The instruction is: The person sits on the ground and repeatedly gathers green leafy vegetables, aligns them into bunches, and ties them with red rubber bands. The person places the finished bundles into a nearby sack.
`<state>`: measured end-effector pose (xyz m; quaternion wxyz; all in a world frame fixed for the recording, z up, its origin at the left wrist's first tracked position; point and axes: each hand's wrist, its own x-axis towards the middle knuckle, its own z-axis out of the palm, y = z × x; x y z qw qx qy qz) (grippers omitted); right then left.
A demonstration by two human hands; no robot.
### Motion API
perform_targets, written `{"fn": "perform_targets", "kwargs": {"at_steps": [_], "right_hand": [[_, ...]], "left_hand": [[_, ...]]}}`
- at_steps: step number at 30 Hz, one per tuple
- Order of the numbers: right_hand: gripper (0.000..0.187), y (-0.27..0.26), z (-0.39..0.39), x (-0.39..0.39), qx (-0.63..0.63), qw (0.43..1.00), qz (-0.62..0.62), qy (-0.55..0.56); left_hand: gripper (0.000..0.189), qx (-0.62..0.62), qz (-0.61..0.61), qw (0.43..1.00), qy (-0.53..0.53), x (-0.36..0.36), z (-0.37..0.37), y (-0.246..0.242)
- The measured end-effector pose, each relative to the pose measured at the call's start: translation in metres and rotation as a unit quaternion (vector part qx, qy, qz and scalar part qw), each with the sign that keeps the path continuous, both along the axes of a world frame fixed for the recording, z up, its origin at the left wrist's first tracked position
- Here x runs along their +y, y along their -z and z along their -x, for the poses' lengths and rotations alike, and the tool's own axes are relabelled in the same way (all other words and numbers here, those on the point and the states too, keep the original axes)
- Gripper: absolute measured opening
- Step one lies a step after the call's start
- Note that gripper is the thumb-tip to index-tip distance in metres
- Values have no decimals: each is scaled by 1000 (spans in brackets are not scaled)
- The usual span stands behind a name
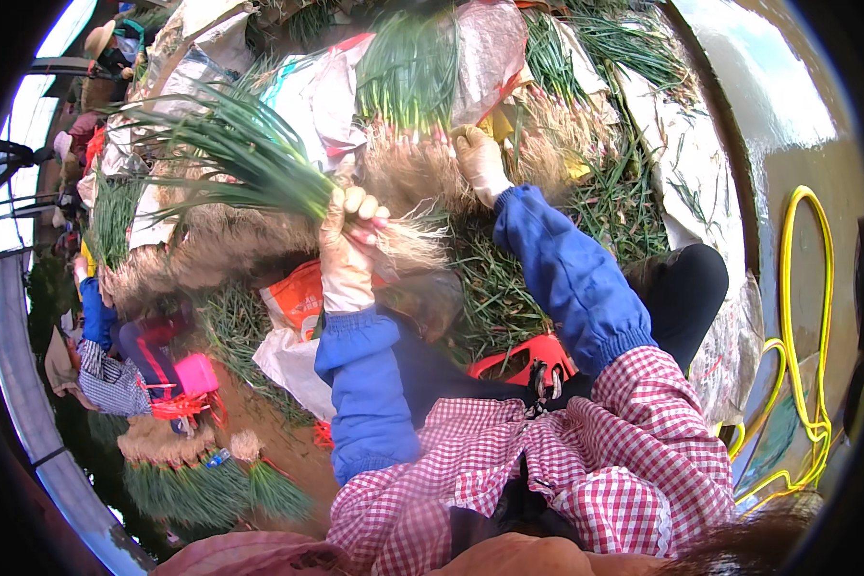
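Observation:
In my gloved left hand [351,229] is a bunch of green onions [259,158], gripped near the pinkish bulbs. Its green leaves point to the upper left, and its pale roots hang out to the right of my fist. My gloved right hand [477,160] is at the bulb end of a row of green onions [410,79] lying ahead, with fingers bent against the edge of the row. Whether it grips a stalk there is hidden. Both forearms wear blue sleeve covers.
Trimmed leaves [504,288] litter the ground before me. White woven sacks [331,93] lie among the onions. A red plastic stool [529,360] is by my legs. At left, a co-worker [115,374] sits near bundled onions [180,482]. A yellow hose [788,288] lies right.

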<state>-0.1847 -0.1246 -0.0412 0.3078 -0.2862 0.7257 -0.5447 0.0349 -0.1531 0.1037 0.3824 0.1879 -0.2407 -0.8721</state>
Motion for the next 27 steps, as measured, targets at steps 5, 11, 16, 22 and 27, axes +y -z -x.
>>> {"fn": "perform_targets", "kwargs": {"at_steps": [5,11,16,22,27], "right_hand": [[53,7,5,-66,103,953,-283,-36],[40,7,57,-57,136,937,-310,-81],[28,-47,77,3,243,951,-182,53],[17,-11,45,125,-485,859,104,130],[19,0,6,175,-593,800,66,66]], "left_hand": [[38,-172,-69,982,31,-9,-13,37],[41,-186,-37,981,33,6,13,34],[43,-230,-36,971,54,26,11,46],[39,-311,-98,944,44,71,43,79],[35,-430,-91,898,33,100,45,124]]}}
